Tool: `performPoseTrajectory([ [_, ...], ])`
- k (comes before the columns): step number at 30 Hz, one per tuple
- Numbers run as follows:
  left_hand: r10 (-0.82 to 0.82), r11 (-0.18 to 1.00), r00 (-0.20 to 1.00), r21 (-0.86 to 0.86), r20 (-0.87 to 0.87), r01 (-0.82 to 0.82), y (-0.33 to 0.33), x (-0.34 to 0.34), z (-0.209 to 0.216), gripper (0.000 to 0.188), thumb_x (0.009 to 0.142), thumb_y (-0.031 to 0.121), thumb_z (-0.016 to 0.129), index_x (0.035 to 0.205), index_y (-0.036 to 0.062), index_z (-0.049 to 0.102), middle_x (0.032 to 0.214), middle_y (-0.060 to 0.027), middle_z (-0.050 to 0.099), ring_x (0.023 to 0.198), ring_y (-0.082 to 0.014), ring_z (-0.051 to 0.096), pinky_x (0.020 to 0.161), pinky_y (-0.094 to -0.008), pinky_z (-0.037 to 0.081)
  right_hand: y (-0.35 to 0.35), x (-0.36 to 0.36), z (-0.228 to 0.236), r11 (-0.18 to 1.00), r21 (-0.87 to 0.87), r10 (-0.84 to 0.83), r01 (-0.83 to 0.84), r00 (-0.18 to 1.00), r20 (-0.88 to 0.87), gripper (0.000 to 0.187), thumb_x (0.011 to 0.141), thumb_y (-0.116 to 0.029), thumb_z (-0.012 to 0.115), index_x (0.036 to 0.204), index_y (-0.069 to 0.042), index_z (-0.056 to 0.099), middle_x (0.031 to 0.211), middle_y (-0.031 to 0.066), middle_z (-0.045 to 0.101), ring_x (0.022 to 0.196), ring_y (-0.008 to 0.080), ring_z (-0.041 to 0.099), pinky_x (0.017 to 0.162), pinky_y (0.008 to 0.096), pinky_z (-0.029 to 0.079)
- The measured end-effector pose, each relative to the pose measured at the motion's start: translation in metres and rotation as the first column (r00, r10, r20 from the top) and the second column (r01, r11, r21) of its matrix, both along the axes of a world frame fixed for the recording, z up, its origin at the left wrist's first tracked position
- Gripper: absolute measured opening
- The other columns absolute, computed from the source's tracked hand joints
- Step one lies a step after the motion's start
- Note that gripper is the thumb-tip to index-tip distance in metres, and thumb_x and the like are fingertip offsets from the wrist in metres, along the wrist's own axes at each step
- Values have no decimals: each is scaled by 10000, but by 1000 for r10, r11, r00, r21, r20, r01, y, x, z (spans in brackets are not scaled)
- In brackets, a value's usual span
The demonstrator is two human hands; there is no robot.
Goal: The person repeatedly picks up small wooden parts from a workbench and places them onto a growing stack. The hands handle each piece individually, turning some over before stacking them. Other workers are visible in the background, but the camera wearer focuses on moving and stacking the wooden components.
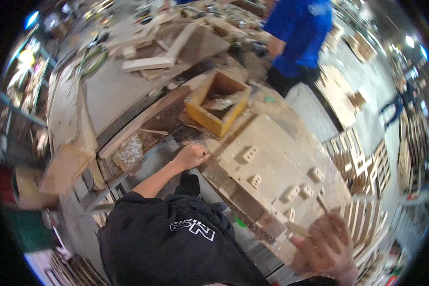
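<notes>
My left hand [191, 157] is closed in a fist at the near left edge of a wooden worktop [276, 143]. Something small and dark shows at its fingers, too small to name. Smeared by motion, my right hand [326, 250] is over the worktop's near right end, and its grip is unclear. A thin brown stick-like piece [322, 202] shows just beyond it; whether the hand holds it I cannot tell. Several small wooden blocks with holes lie spread on the worktop, among them one block [249, 154] towards the left and another block [317, 174] farther right.
A yellow-sided wooden box [195, 114] with loose bits inside stands beyond my left hand. Farther left, a wooden frame [150, 63] lies on another bench. A person in a blue shirt [300, 35] stands across the worktop. Slatted wooden pieces [360, 219] are stacked at the right.
</notes>
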State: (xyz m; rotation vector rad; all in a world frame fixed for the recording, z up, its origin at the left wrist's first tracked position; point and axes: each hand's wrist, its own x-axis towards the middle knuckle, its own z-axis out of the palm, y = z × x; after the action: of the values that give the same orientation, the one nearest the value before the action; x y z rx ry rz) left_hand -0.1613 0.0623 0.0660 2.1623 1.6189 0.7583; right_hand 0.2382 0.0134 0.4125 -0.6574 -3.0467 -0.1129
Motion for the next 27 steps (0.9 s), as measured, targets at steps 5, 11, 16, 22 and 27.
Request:
performPoseTrajectory([
  [5, 358, 932, 927, 9, 115, -361, -46, -105, -3, 122, 839, 143, 655, 898, 49, 605, 872, -119, 651, 818, -327, 629, 721, -410, 507, 103, -180, 10, 932, 94, 349, -351, 936, 34, 273, 789, -305, 726, 836, -62, 611, 808, 74, 580, 885, 259, 608, 905, 524, 447],
  [11, 682, 714, 696, 4, 225, -700, -105, -231, -11, 124, 811, 80, 658, 916, 44, 603, 869, -124, 655, 819, -328, 646, 714, -402, 516, 203, -447, -29, 847, 85, 521, -525, 851, 66, 379, 766, -391, 691, 932, -58, 615, 854, 82, 574, 1024, 267, 560, 1014, 503, 373],
  [16, 805, 534, 509, 2, 304, -845, -133, -281, -11, 207, 771, 21, 671, 971, 46, 625, 881, -120, 672, 820, -308, 664, 719, -391, 521, 213, -641, -62, 678, 182, 718, -713, 695, 47, 442, 730, -427, 705, 950, -53, 621, 921, 89, 607, 1052, 262, 559, 1016, 480, 373],
  [22, 819, 481, 445, -12, 361, -876, -125, -293, -11, 212, 741, 26, 716, 937, 50, 639, 866, -107, 685, 787, -290, 668, 693, -381, 524, 241, -804, -74, 747, 78, 665, -661, 740, -101, 527, 758, -494, 728, 1053, -62, 664, 1008, 121, 649, 1011, 305, 600, 938, 448, 434],
  [27, 806, 492, 407, -103, 430, -865, -113, -297, -14, 224, 723, 19, 735, 923, 60, 643, 857, -108, 682, 755, -298, 662, 665, -386, 520, 402, -958, -166, 944, 102, 321, -314, 946, -53, 779, 735, -660, 700, 1181, -27, 621, 1144, 219, 646, 1080, 342, 620, 913, 472, 475],
])
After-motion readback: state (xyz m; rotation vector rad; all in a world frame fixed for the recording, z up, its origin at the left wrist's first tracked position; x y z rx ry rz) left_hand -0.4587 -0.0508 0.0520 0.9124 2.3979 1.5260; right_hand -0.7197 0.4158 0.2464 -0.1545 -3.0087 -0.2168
